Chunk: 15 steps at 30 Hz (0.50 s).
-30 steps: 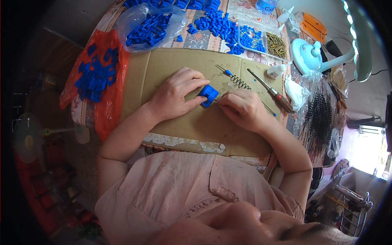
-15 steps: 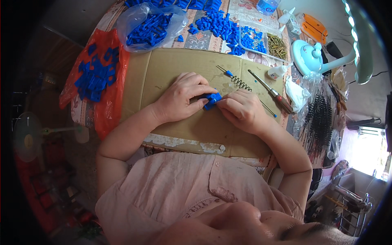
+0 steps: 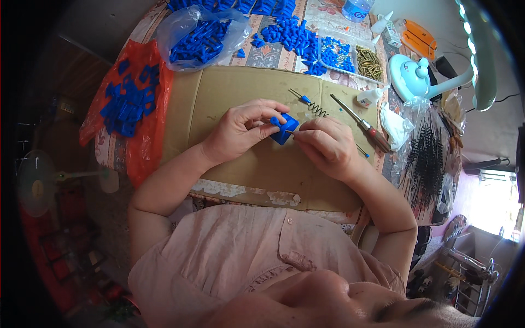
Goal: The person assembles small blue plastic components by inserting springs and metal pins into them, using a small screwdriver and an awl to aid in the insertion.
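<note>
A blue plastic block (image 3: 285, 134) is pinched between the thumb and fingers of my left hand (image 3: 240, 130), above the cardboard. A small blue knob (image 3: 274, 121) shows at its upper left, by my fingertips. From the right, my right hand (image 3: 326, 143) is closed in a pinch against the block's side. A thin brass-coloured pin (image 3: 290, 132) shows between its fingertips and the block; how deep it sits I cannot tell. Just beyond my right hand lies a dark coil spring (image 3: 317, 110) with a blue cone (image 3: 304, 99) at its end, partly hidden by the hand.
A cardboard sheet (image 3: 219, 93) covers the work area. On it lie a screwdriver (image 3: 363, 124) and a white bottle (image 3: 369, 98). Blue parts fill a clear bag (image 3: 240, 30) and a red bag (image 3: 145, 156). A tray (image 3: 355, 38) holds brass pins. Black springs (image 3: 429, 158) and a lamp (image 3: 407, 76) stand right.
The blue block has turned in my left hand, showing a broader flat face and the knob. The brass-coloured pin now shows. My right hand has shifted slightly, covering more of the spring.
</note>
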Each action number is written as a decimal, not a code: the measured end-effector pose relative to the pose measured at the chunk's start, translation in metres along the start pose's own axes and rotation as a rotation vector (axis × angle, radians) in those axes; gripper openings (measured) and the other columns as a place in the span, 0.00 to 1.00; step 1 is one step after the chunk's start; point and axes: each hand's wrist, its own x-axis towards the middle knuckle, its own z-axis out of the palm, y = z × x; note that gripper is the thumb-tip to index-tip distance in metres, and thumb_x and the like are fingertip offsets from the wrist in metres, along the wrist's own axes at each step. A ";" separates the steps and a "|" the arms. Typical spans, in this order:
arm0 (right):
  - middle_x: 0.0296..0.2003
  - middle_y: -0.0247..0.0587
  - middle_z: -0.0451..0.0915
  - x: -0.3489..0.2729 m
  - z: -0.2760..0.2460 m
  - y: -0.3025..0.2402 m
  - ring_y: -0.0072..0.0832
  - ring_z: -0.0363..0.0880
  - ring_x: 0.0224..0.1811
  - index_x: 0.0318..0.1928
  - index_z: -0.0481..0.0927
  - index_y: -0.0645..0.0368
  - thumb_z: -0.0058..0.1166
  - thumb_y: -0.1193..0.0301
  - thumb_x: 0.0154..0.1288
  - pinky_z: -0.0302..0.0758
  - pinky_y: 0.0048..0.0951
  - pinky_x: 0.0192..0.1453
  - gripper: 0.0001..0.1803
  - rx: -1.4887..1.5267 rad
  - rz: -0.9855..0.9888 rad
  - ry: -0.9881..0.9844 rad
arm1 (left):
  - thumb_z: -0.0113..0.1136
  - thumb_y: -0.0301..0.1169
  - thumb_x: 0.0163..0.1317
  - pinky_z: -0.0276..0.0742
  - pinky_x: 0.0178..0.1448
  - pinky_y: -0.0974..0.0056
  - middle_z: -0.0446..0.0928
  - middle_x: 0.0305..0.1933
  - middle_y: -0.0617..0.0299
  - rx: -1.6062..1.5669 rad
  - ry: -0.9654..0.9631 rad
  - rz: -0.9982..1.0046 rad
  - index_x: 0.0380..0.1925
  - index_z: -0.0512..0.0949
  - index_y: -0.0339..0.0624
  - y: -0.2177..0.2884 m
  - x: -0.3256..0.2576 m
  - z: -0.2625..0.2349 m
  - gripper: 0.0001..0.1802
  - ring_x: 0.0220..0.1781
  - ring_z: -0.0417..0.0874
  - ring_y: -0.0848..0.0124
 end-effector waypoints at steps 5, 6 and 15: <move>0.27 0.38 0.76 -0.002 0.000 0.001 0.32 0.77 0.26 0.33 0.77 0.58 0.62 0.78 0.47 0.71 0.33 0.29 0.10 -0.021 0.011 -0.012 | 0.57 0.18 0.62 0.76 0.50 0.72 0.74 0.55 0.57 -0.098 -0.025 0.005 0.44 0.78 0.41 -0.003 0.000 0.001 0.11 0.51 0.76 0.76; 0.26 0.37 0.75 -0.002 0.000 0.000 0.32 0.76 0.25 0.32 0.76 0.58 0.62 0.78 0.47 0.71 0.33 0.28 0.10 -0.023 0.017 -0.024 | 0.57 0.18 0.62 0.76 0.49 0.72 0.74 0.55 0.57 -0.094 -0.024 0.004 0.43 0.78 0.41 -0.003 0.000 0.001 0.11 0.51 0.76 0.76; 0.21 0.37 0.72 0.000 -0.001 -0.009 0.33 0.75 0.23 0.29 0.71 0.59 0.59 0.77 0.48 0.70 0.33 0.28 0.09 -0.166 0.010 -0.152 | 0.58 0.18 0.61 0.77 0.48 0.72 0.72 0.55 0.55 -0.040 0.003 0.049 0.40 0.78 0.41 -0.001 -0.003 0.009 0.09 0.51 0.76 0.74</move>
